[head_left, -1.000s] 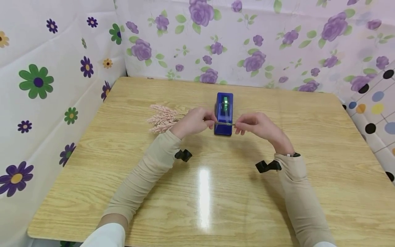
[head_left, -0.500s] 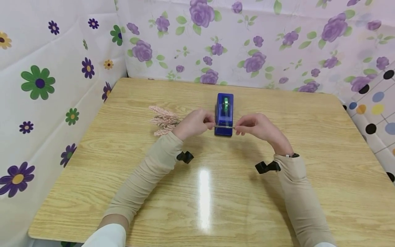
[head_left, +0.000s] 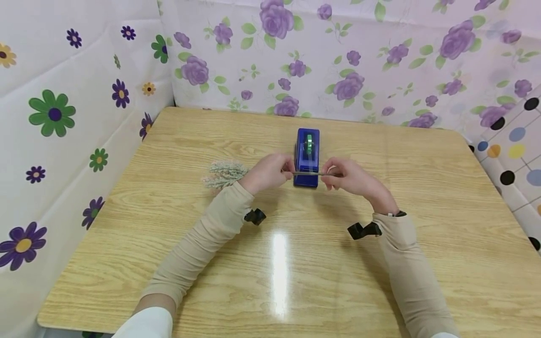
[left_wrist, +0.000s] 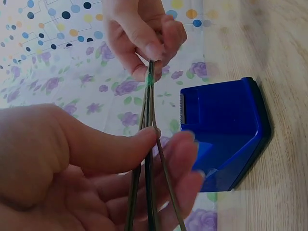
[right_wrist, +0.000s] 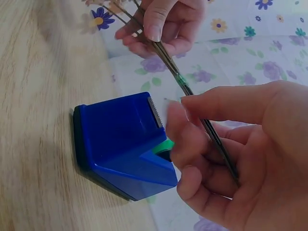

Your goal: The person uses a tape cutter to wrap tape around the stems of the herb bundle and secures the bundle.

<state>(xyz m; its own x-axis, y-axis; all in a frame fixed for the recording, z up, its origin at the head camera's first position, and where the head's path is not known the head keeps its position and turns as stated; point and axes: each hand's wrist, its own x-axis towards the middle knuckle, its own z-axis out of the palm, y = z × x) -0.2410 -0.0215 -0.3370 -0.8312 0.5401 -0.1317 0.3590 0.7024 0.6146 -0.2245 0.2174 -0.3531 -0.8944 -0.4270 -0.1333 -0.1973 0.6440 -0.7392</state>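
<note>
Pale whitish-green flower heads (head_left: 228, 173), with a little pink at their edge, stick out left of my left hand (head_left: 270, 172). That hand holds the thin stems (left_wrist: 149, 110) between thumb and fingers, with the bundle fanning apart across its palm. My right hand (head_left: 351, 177) pinches the far end of the stems, which run level between both hands. Green tape (right_wrist: 181, 80) is wrapped round the stems between the two grips. Below and beyond them stands a blue tape dispenser (head_left: 307, 181) with a green tape roll (head_left: 309, 143) in it.
The dispenser's serrated cutter (right_wrist: 155, 112) faces the stems. Everything is over a wood-grain table (head_left: 203, 281). Flowered cloth (head_left: 253, 56) hangs behind the table's back edge, and more patterned cloth hangs at both sides.
The flower bunch has turned about its stems: its heads showed pink before and show whitish green now. Both hands have come slightly nearer, and the right fingers have shifted along the stem ends.
</note>
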